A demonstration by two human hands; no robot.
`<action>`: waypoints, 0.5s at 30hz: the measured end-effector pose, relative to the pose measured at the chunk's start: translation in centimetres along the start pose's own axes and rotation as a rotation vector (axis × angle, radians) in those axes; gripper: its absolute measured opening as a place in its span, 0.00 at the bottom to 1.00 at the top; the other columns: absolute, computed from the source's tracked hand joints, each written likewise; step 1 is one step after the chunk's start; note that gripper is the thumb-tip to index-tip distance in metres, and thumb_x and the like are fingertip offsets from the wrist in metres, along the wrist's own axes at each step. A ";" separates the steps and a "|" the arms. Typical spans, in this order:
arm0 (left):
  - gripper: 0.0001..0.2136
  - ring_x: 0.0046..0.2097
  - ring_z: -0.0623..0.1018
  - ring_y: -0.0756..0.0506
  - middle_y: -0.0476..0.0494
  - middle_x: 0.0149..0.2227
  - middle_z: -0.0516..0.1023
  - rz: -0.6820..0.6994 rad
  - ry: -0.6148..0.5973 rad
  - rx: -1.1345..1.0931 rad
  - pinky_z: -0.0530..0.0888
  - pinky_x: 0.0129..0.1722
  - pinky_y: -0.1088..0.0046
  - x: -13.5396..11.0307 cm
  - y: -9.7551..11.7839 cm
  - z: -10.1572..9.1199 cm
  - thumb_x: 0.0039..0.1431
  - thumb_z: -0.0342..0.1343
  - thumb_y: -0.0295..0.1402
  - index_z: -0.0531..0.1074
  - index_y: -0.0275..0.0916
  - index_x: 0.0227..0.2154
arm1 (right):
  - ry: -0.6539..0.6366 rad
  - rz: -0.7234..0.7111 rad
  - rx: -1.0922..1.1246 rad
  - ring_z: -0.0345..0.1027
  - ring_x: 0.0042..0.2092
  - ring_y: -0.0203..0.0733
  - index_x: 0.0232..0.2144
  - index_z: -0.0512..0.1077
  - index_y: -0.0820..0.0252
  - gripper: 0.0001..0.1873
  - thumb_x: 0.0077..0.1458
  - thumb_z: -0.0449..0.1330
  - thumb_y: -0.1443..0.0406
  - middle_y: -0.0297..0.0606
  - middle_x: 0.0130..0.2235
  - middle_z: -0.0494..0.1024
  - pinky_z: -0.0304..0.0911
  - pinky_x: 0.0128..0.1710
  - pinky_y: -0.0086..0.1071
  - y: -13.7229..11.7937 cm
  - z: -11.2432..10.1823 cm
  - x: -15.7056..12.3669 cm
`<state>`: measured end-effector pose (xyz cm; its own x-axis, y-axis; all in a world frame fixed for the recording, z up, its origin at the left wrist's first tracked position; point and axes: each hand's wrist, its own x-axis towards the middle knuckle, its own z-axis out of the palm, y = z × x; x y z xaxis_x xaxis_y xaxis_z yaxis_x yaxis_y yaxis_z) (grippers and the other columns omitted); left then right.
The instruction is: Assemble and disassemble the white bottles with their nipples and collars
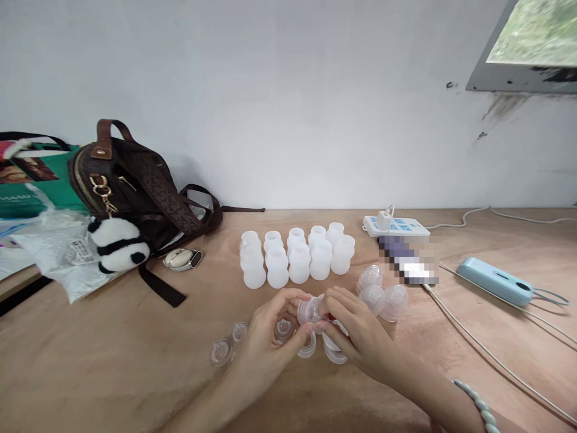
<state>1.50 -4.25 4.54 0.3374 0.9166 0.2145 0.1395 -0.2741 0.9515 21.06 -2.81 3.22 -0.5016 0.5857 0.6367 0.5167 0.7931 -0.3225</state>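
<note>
My left hand [265, 331] is closed round the side of a translucent threaded bottle collar [305, 313]. From the other side, my right hand [356, 328] pinches a clear soft nipple [319, 307] at this collar; its fingers hide part of it. Beneath the hands lie more collars [336, 356], and one loose nipple [283, 329] shows between the left thumb and fingers. Other clear nipples [221, 352] rest left of my left wrist. Several white, waisted baby bottles [299, 266] stand open-topped in two rows beyond the hands. Clear domed caps [394, 302] sit to the right.
A brown backpack [135, 186] with a panda plush [119, 243] leans at the left, beside a plastic bag [58, 252]. A mouse [178, 258] lies near its strap. On the right are a power strip [415, 230], a blurred phone [406, 261], cables and a blue device [496, 281].
</note>
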 end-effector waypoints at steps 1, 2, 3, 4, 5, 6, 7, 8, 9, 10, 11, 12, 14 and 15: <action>0.10 0.39 0.77 0.45 0.47 0.38 0.78 0.012 -0.001 0.015 0.73 0.40 0.70 -0.1 0.0 0.0 0.62 0.59 0.33 0.71 0.43 0.46 | -0.017 -0.002 0.009 0.60 0.30 0.40 0.30 0.59 0.55 0.13 0.70 0.46 0.66 0.34 0.28 0.68 0.58 0.29 0.33 0.0 0.0 0.0; 0.11 0.40 0.77 0.45 0.47 0.39 0.78 0.025 -0.003 0.027 0.74 0.41 0.70 -0.1 -0.1 0.0 0.62 0.60 0.34 0.72 0.44 0.46 | -0.028 0.007 0.024 0.60 0.30 0.40 0.30 0.59 0.55 0.14 0.70 0.45 0.67 0.34 0.28 0.68 0.58 0.29 0.33 0.0 0.0 0.0; 0.12 0.41 0.77 0.44 0.46 0.40 0.78 0.042 -0.005 0.044 0.74 0.42 0.69 -0.1 -0.2 0.0 0.61 0.61 0.34 0.72 0.45 0.47 | -0.034 0.024 0.047 0.60 0.29 0.40 0.29 0.59 0.55 0.14 0.70 0.44 0.67 0.34 0.28 0.68 0.58 0.29 0.32 0.0 0.0 0.0; 0.13 0.41 0.76 0.43 0.46 0.42 0.77 0.058 -0.002 0.067 0.74 0.42 0.69 -0.2 -0.3 0.0 0.60 0.63 0.34 0.72 0.46 0.47 | -0.037 0.045 0.075 0.61 0.29 0.40 0.29 0.59 0.55 0.14 0.69 0.44 0.67 0.34 0.28 0.68 0.58 0.29 0.32 -0.1 0.0 0.0; 0.14 0.41 0.76 0.43 0.45 0.43 0.75 0.073 0.005 0.096 0.73 0.41 0.69 -0.2 -0.4 0.1 0.58 0.64 0.35 0.73 0.47 0.47 | -0.043 0.065 0.103 0.61 0.29 0.39 0.29 0.58 0.55 0.14 0.69 0.45 0.67 0.34 0.28 0.68 0.58 0.29 0.32 -0.2 0.0 -0.1; 0.14 0.41 0.75 0.43 0.45 0.44 0.74 0.086 0.015 0.123 0.73 0.41 0.69 -0.2 -0.5 0.1 0.57 0.65 0.35 0.73 0.47 0.46 | -0.050 0.082 0.129 0.61 0.29 0.39 0.28 0.58 0.55 0.14 0.69 0.45 0.67 0.34 0.28 0.68 0.58 0.30 0.32 -0.2 0.1 -0.2; 0.14 0.42 0.75 0.43 0.44 0.46 0.72 0.095 0.023 0.143 0.73 0.40 0.69 -0.2 -0.6 0.2 0.56 0.66 0.35 0.74 0.47 0.45 | -0.057 0.094 0.154 0.62 0.29 0.39 0.28 0.58 0.55 0.14 0.69 0.45 0.67 0.34 0.28 0.68 0.58 0.30 0.32 -0.3 0.1 -0.3; 0.14 0.43 0.75 0.43 0.44 0.48 0.71 0.103 0.026 0.145 0.73 0.41 0.69 -0.2 -0.6 0.2 0.55 0.67 0.34 0.74 0.47 0.44 | -0.064 0.105 0.176 0.62 0.30 0.39 0.28 0.58 0.55 0.14 0.69 0.46 0.67 0.34 0.28 0.69 0.59 0.31 0.33 -0.4 0.1 -0.3; 0.13 0.44 0.75 0.43 0.43 0.49 0.71 0.107 0.020 0.127 0.73 0.41 0.69 -0.3 -0.7 0.3 0.56 0.66 0.34 0.74 0.47 0.44 | -0.070 0.114 0.199 0.63 0.30 0.39 0.28 0.58 0.55 0.14 0.68 0.46 0.67 0.34 0.28 0.69 0.59 0.32 0.33 -0.4 0.1 -0.4; 0.13 0.45 0.75 0.42 0.43 0.50 0.71 0.105 0.006 0.092 0.73 0.42 0.68 -0.3 -0.7 0.3 0.56 0.66 0.33 0.73 0.47 0.43 | -0.076 0.125 0.219 0.63 0.30 0.39 0.28 0.58 0.55 0.14 0.68 0.46 0.66 0.34 0.28 0.69 0.59 0.32 0.32 -0.5 0.1 -0.4; 0.13 0.46 0.76 0.42 0.43 0.50 0.72 0.097 -0.015 0.049 0.73 0.43 0.68 -0.3 -0.8 0.3 0.57 0.66 0.33 0.72 0.46 0.43 | -0.082 0.136 0.237 0.62 0.30 0.38 0.27 0.58 0.55 0.14 0.68 0.46 0.66 0.33 0.28 0.68 0.59 0.32 0.32 -0.5 0.1 -0.4; 0.13 0.46 0.76 0.42 0.44 0.49 0.74 0.085 -0.037 0.006 0.73 0.43 0.68 -0.2 -0.8 0.3 0.56 0.66 0.33 0.72 0.46 0.43 | -0.088 0.149 0.253 0.62 0.30 0.38 0.27 0.57 0.55 0.14 0.68 0.46 0.66 0.33 0.28 0.68 0.58 0.32 0.32 -0.5 0.1 -0.4; 0.14 0.42 0.77 0.44 0.47 0.43 0.76 0.060 -0.071 -0.063 0.73 0.41 0.70 -0.1 -0.9 0.2 0.55 0.67 0.32 0.71 0.45 0.42 | -0.101 0.173 0.286 0.60 0.28 0.37 0.26 0.56 0.55 0.15 0.68 0.47 0.65 0.31 0.26 0.65 0.57 0.30 0.31 -0.5 -0.1 -0.4; 0.14 0.40 0.77 0.45 0.48 0.40 0.76 0.048 -0.082 -0.088 0.73 0.40 0.71 0.0 -1.0 0.1 0.53 0.69 0.31 0.72 0.44 0.41 | -0.106 0.183 0.307 0.59 0.28 0.37 0.25 0.55 0.55 0.16 0.67 0.48 0.65 0.31 0.25 0.64 0.56 0.29 0.30 -0.5 -0.2 -0.3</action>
<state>1.46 -4.03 3.60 0.4170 0.8752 0.2452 0.0405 -0.2874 0.9569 21.08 -3.40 3.27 -0.4976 0.7237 0.4781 0.3802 0.6774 -0.6297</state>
